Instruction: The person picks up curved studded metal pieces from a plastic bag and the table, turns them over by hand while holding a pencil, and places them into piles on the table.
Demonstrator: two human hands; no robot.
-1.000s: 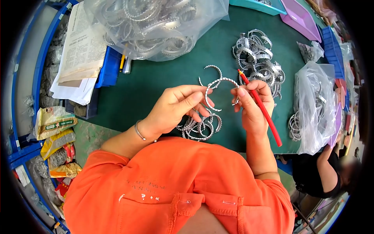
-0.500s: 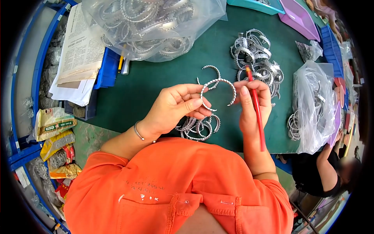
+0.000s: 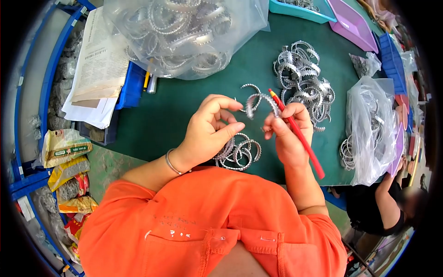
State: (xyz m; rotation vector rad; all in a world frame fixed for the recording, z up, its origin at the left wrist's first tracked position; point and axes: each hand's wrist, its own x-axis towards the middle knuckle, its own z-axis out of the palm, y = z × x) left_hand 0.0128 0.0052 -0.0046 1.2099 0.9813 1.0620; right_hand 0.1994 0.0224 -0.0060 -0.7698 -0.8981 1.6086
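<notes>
My right hand [image 3: 293,131] pinches one end of a C-shaped, notched metal band [image 3: 249,105], which is partly blurred. It also grips a red pencil-like stick [image 3: 304,143] with a yellowish tip, slanting across the palm. To the left, my left hand [image 3: 210,129] is open, its curved fingers and thumb apart beside the band with nothing between them. Just behind the held band, another curved band [image 3: 250,85] lies on the table. Below the hands, near my shirt, sits a small group of similar bands [image 3: 240,152]. A larger pile of bands [image 3: 302,74] lies beyond my right hand.
A big clear plastic bag [image 3: 184,37] full of bands occupies the table's far left. Papers [image 3: 99,60] rest over a blue bin [image 3: 131,85]. Teal [image 3: 304,12] and purple trays [image 3: 353,25] stand far right, near another clear bag [image 3: 371,134]. Another person [image 3: 376,203] sits at right.
My left hand has let go of the band and drawn slightly apart from it. My right hand now holds the band's end, and the band has turned. The red stick has tilted further left at its tip.
</notes>
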